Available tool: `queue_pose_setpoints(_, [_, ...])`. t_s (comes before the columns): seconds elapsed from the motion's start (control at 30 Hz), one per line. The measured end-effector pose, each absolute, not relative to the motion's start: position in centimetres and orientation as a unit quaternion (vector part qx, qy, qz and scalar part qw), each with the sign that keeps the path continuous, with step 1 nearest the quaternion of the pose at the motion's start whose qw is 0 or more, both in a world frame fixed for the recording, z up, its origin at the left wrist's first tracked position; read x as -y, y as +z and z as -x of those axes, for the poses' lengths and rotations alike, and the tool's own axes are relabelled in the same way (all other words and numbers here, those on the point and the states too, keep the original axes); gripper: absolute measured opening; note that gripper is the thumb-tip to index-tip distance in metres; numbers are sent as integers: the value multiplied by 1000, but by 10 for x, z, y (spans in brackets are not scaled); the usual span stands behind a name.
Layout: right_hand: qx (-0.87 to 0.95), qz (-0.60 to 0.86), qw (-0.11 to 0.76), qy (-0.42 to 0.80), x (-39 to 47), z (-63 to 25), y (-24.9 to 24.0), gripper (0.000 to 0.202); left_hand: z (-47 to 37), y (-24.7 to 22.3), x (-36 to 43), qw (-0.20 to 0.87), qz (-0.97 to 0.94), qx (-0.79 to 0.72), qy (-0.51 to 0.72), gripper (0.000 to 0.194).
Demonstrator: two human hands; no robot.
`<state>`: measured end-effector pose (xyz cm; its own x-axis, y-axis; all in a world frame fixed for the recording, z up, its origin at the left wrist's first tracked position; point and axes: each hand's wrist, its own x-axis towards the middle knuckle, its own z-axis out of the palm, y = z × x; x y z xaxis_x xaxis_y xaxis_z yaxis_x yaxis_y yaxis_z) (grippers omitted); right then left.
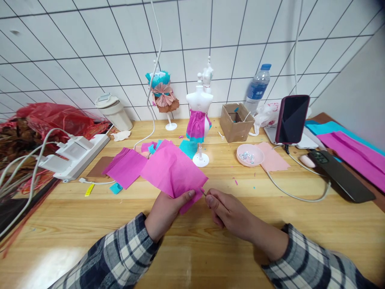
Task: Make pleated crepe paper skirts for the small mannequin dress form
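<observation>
My left hand (168, 208) pinches a pink paper sheet (174, 166) near its lower right corner, thumb on top. The sheet is creased and tilts up over the table. From the right, my right hand (228, 210) grips a thin metal tool (203, 193), its tip touching the paper beside my left thumb. Most of this tool is hidden in my fingers, so its kind cannot be told. Behind the sheet stands a small white mannequin (199, 100) wearing a magenta skirt (197, 123) with a teal hem. More magenta paper (128, 166) lies to the left.
A dressed mannequin (164, 92), a cup (114, 112), a cardboard box (236, 124) and a water bottle (258, 88) stand along the wall. A bead dish (249, 160), phones (293, 120) and cables lie right. A power strip (81, 156) sits left.
</observation>
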<state>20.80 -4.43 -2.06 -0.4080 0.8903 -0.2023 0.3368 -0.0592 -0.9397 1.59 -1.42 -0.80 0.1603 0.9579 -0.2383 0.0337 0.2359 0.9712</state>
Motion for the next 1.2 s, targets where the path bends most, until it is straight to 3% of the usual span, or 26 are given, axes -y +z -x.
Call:
queue_pose_setpoints(0.3, [646, 486, 261, 528, 44, -207, -17, 40, -16, -7, 15, 568, -491, -536, 387, 57])
queue_pose_setpoints(0.57, [649, 483, 245, 535, 46, -206, -20, 46, -18, -3, 16, 546, -494, -558, 383, 43])
queue_pose_setpoints(0.87, [651, 483, 264, 523, 45, -205, -21, 43, -22, 0, 20, 561, -498, -540, 381, 53])
queue_pose_setpoints(1.2, [657, 480, 275, 513, 45, -203, -21, 42, -19, -2, 20, 559, -514, -532, 376, 48])
